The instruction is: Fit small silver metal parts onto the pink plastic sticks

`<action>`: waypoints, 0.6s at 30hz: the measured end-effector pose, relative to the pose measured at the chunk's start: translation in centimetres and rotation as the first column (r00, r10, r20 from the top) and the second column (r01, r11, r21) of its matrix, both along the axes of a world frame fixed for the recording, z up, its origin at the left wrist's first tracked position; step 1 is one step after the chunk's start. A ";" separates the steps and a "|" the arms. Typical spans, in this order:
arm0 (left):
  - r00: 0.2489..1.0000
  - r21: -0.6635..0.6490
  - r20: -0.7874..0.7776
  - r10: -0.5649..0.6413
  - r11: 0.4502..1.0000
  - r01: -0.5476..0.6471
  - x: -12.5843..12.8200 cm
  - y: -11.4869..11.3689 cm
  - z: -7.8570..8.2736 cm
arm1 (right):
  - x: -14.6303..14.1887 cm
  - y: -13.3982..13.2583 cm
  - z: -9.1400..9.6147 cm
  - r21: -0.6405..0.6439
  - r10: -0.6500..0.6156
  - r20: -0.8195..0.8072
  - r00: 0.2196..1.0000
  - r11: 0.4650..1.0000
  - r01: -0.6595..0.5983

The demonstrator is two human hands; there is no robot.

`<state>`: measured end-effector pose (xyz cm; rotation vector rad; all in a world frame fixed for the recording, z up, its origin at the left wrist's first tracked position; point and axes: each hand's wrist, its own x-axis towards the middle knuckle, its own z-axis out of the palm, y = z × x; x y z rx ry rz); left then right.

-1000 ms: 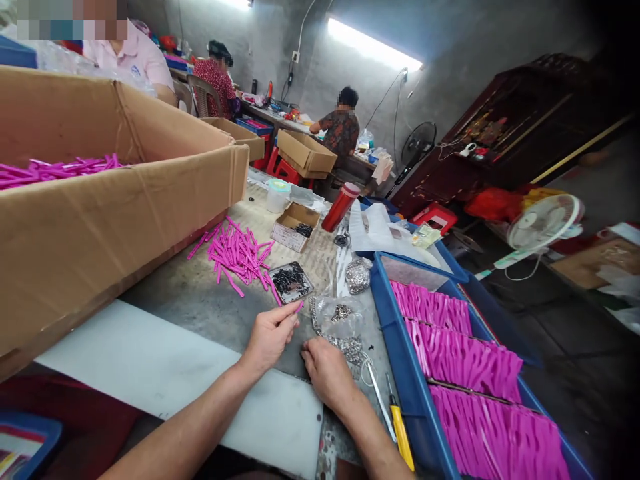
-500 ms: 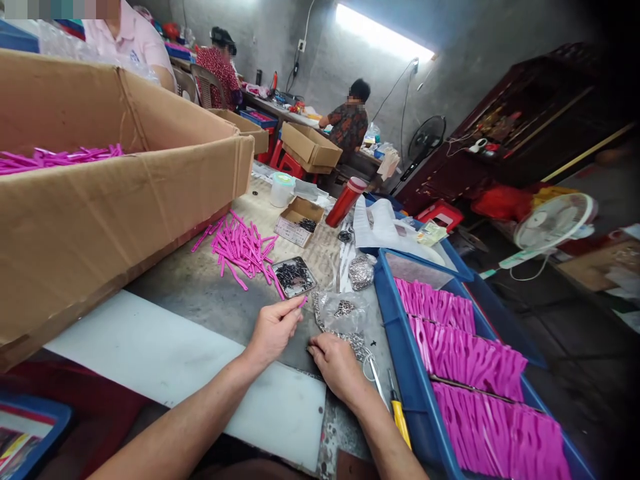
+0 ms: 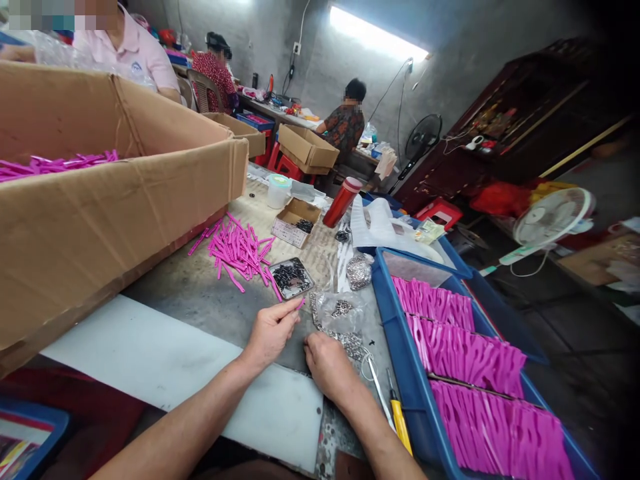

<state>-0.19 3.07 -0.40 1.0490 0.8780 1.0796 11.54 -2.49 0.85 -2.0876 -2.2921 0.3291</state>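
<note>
My left hand [image 3: 270, 333] is closed in a pinch over the table, and the tip of a pink plastic strip [image 3: 302, 303] pokes out past its fingertips. Lower and to the right, my right hand [image 3: 329, 365] is closed with its knuckles up, beside small metal parts [image 3: 352, 345]; its fingertips and anything in them are hidden. A square tray of small black parts [image 3: 291, 277] sits just beyond my left hand. Behind it lies a loose pile of pink strips [image 3: 237, 248]. A clear plastic bag [image 3: 341, 312] with metal parts rests beyond my right hand.
A large cardboard box [image 3: 115, 207] stands at left. On the right, a blue crate [image 3: 400, 360] holds rows of pink strips. Tweezers [image 3: 380, 393] and a yellow-handled screwdriver [image 3: 400, 423] lie by my right forearm. A red flask [image 3: 343, 202] stands farther back. Several people sit beyond.
The view has shifted slightly. My right hand's fingers have curled in a little more and a dark bit at their tips no longer shows; the left hand keeps its pinch.
</note>
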 end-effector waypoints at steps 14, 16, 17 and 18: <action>1.000 -0.003 0.020 0.005 1.000 -0.005 0.1 0.1 0.1 | 1.3 0.2 0.3 0.016 -0.008 -0.192 0.981 1.000 0.011; 1.000 -0.001 0.014 0.005 1.000 -0.005 0.0 0.1 0.1 | 1.2 0.1 0.0 0.022 0.020 -0.156 0.988 1.000 -0.017; 1.000 -0.003 0.012 0.004 1.000 -0.004 0.0 0.1 0.1 | 1.1 0.1 -0.1 0.019 0.026 -0.130 0.991 1.000 -0.024; 1.000 -0.005 0.011 0.003 1.000 -0.003 0.0 0.0 0.1 | 1.0 0.1 -0.1 0.014 0.025 -0.102 0.994 1.000 -0.024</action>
